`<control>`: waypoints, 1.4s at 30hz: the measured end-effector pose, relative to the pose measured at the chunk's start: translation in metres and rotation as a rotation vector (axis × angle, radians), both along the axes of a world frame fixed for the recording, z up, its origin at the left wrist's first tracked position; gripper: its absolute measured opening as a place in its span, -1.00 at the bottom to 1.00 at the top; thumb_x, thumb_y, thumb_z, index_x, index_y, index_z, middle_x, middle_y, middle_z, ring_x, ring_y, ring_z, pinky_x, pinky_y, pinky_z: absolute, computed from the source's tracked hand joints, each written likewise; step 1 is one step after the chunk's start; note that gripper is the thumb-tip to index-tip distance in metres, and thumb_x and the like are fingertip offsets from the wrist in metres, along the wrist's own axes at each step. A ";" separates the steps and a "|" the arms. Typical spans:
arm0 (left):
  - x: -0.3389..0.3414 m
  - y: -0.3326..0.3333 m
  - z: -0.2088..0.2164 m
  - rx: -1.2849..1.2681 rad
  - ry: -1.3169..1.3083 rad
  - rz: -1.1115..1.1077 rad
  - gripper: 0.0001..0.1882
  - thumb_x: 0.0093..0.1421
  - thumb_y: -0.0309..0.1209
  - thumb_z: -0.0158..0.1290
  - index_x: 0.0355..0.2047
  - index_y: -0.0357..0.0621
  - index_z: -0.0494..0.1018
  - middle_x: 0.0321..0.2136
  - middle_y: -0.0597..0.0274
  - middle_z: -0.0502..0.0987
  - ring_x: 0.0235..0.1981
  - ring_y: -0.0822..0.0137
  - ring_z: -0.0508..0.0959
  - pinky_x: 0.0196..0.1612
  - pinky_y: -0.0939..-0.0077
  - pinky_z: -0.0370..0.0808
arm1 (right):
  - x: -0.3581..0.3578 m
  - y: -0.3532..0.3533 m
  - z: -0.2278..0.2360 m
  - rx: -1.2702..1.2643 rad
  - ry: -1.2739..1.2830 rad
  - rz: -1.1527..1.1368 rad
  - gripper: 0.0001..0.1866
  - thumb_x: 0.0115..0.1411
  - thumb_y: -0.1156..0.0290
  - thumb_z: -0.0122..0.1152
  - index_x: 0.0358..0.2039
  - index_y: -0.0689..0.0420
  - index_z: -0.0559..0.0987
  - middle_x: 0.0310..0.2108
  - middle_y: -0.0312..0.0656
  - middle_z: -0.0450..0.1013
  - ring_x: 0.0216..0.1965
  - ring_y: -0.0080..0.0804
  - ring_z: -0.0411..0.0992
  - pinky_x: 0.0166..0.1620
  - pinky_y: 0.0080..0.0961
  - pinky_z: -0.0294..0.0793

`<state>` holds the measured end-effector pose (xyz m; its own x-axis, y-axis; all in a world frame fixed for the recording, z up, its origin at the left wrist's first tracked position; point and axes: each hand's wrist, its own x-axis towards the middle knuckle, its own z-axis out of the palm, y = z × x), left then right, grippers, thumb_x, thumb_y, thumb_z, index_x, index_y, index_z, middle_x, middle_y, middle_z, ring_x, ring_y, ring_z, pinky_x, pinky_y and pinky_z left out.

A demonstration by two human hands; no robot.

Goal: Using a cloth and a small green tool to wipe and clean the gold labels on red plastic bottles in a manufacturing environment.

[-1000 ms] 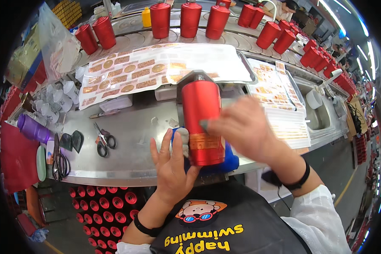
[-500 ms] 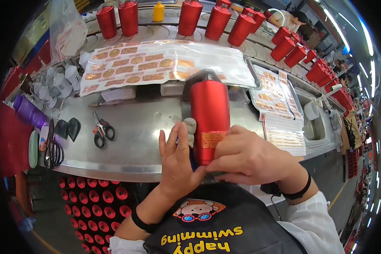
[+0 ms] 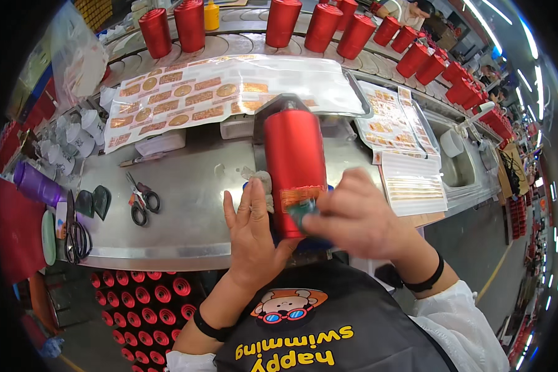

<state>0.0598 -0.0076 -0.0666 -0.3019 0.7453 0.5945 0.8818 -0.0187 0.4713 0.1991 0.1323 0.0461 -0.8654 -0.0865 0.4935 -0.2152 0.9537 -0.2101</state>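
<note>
A red bottle (image 3: 294, 149) lies on its side on a dark holder (image 3: 268, 115), its base towards me. Near the base it carries a gold-orange label (image 3: 301, 195). My right hand (image 3: 363, 217), slightly blurred, grips a small dark green scraper (image 3: 302, 214) and holds it against the label. Along the bottle's left side rests my left hand (image 3: 252, 229), fingers stretched out and thumb by the base; it holds nothing. Beyond its fingertips sits a crumpled greyish cloth (image 3: 261, 183) against the bottle.
Sheets of gold labels (image 3: 186, 99) lie behind the bottle, with another label sheet (image 3: 390, 121) on the right. Scissors (image 3: 144, 201), two dark green heart-shaped pieces (image 3: 101, 201) and a purple bottle (image 3: 38, 183) are at left. Red bottles (image 3: 283, 25) line the conveyor (image 3: 242, 46). A person works far right.
My right hand has shifted over the label, and the green scraper now shows clearly. My left hand stays beside the bottle. The view has moved slightly.
</note>
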 end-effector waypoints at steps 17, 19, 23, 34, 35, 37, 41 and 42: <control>-0.003 -0.002 0.006 -0.158 0.039 -0.025 0.00 0.19 0.12 0.00 0.29 -0.50 -0.10 0.24 -0.30 0.13 0.25 -0.21 0.18 0.30 -0.15 -0.13 | 0.023 -0.004 -0.044 -0.652 0.230 -0.309 -0.85 0.15 0.53 0.24 -0.26 0.22 0.51 -0.42 -0.22 0.47 -0.41 -0.54 0.40 -0.34 -0.59 0.38; -0.004 -0.006 -0.002 -0.179 -0.055 -0.039 -0.01 0.19 0.10 0.00 0.28 -0.50 -0.10 0.23 -0.29 0.15 0.25 -0.22 0.18 0.30 -0.17 -0.13 | 0.024 -0.012 -0.048 -1.188 0.198 -0.422 -0.81 0.19 0.47 0.22 -0.20 0.24 0.47 -0.39 -0.26 0.48 -0.38 -0.63 0.39 -0.32 -0.62 0.39; 0.006 -0.006 0.019 0.053 0.022 -0.019 -0.16 0.22 0.01 0.02 0.26 -0.42 0.05 0.13 -0.17 0.33 0.24 -0.15 0.22 0.30 -0.23 -0.15 | 0.022 -0.006 -0.058 -1.106 0.085 -0.456 -0.79 0.25 0.41 0.15 -0.16 0.22 0.41 -0.34 -0.34 0.43 -0.33 -0.71 0.34 -0.26 -0.70 0.36; 0.019 -0.023 0.010 0.053 0.269 -0.083 -0.47 0.23 -0.33 0.03 0.13 -0.40 0.28 -0.16 0.02 0.57 0.15 0.01 0.37 0.32 -0.21 -0.18 | 0.014 -0.006 -0.061 -1.041 0.112 -0.500 -0.77 0.23 0.37 0.18 -0.22 0.26 0.45 -0.46 -0.22 0.48 -0.43 -0.61 0.38 -0.35 -0.59 0.41; 0.019 -0.025 0.009 0.052 0.275 -0.084 -0.47 0.23 -0.33 0.03 0.13 -0.40 0.28 -0.16 0.02 0.57 0.15 0.01 0.37 0.32 -0.21 -0.18 | 0.014 -0.005 -0.061 -1.057 0.111 -0.502 -0.77 0.23 0.36 0.18 -0.22 0.26 0.45 -0.46 -0.22 0.48 -0.43 -0.61 0.38 -0.35 -0.59 0.41; 0.016 -0.028 0.009 0.051 0.212 -0.114 -0.47 0.20 -0.35 0.06 0.13 -0.40 0.29 -0.11 -0.03 0.54 0.15 0.02 0.36 0.32 -0.21 -0.17 | 0.015 -0.003 -0.063 -1.073 0.119 -0.501 -0.77 0.23 0.36 0.18 -0.22 0.26 0.45 -0.46 -0.22 0.48 -0.43 -0.62 0.38 -0.35 -0.59 0.41; 0.013 -0.027 0.026 0.052 0.273 -0.095 -0.41 0.14 -0.36 0.11 0.14 -0.40 0.27 -0.05 -0.10 0.48 0.16 -0.02 0.35 0.32 -0.22 -0.16 | 0.017 -0.004 -0.066 -1.093 0.150 -0.491 -0.76 0.23 0.35 0.20 -0.22 0.25 0.46 -0.46 -0.22 0.48 -0.43 -0.62 0.38 -0.35 -0.60 0.41; 0.018 -0.018 0.032 0.020 0.226 -0.050 -0.38 0.10 -0.35 0.15 0.15 -0.33 0.28 -0.05 -0.08 0.48 0.13 -0.07 0.36 0.31 -0.23 -0.16 | 0.017 -0.006 -0.065 -1.101 0.162 -0.489 -0.76 0.22 0.35 0.20 -0.22 0.25 0.46 -0.46 -0.22 0.48 -0.43 -0.62 0.38 -0.35 -0.60 0.41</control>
